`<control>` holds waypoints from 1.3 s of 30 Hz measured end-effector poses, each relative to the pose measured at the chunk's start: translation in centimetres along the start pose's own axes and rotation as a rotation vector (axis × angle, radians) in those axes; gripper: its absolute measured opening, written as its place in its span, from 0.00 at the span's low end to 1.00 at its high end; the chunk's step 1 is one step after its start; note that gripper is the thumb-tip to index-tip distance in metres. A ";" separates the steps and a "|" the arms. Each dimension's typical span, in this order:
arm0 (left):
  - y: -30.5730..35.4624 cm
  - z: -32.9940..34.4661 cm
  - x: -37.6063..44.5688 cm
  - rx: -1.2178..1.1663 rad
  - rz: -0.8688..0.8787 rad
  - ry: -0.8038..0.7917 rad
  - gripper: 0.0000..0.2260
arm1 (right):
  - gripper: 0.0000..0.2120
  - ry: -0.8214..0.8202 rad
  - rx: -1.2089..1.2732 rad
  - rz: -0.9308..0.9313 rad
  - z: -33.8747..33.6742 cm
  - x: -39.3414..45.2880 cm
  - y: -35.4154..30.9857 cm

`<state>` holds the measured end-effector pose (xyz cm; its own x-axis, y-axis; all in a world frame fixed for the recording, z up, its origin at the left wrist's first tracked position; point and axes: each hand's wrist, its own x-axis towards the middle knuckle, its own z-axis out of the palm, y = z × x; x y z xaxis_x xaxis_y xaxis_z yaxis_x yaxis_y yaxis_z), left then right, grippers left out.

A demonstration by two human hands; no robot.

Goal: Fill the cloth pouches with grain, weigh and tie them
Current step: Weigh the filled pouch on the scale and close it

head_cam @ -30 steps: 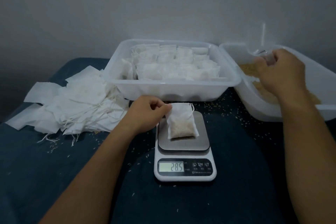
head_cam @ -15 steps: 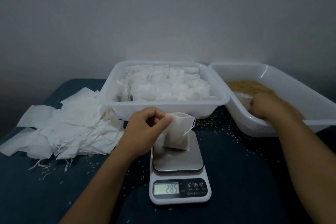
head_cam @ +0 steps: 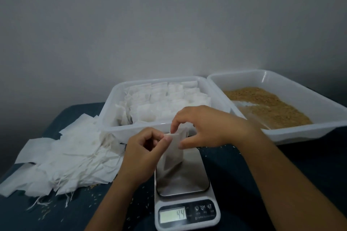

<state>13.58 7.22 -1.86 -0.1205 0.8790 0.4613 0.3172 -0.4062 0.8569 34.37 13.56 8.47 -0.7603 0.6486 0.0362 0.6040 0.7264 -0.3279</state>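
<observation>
While pinched — pouch (head_cam: 173, 154) below both hands.

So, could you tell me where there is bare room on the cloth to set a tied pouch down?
Bare cloth lies right of the scale, before the grain tray. Left is crowded with empty pouches.

Right hand (head_cam: 210, 127) left grain tray (head_cam: 281, 78) — now pinching pouch (head_cam: 173, 153) top alongside left hand (head_cam: 144, 154); scale (head_cam: 185, 210) reading dropped — 285 to 44.

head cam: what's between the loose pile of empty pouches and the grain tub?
In the head view, between the white pile of empty cloth pouches and the clear plastic grain tub stands the clear plastic tub of filled pouches.
</observation>
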 end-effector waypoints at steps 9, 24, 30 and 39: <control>-0.1 0.7 0.2 -0.060 -0.044 0.026 0.10 | 0.03 0.011 0.164 0.021 0.0 1.7 1.2; 4.3 8.3 7.1 -0.698 -0.447 -0.128 0.11 | 0.03 0.492 0.654 0.059 -4.0 -1.6 8.1; 5.1 10.1 10.7 -0.469 -0.378 -0.252 0.08 | 0.18 0.416 0.632 0.112 -4.2 -3.3 11.5; 5.5 14.9 14.9 -0.069 -0.321 -0.290 0.05 | 0.28 0.657 0.348 0.453 -3.6 -3.5 15.8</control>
<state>27.54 21.81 6.35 0.0695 0.9932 0.0935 0.2419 -0.1077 0.9643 47.46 23.55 6.58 -0.1075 0.9361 0.3349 0.6259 0.3254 -0.7087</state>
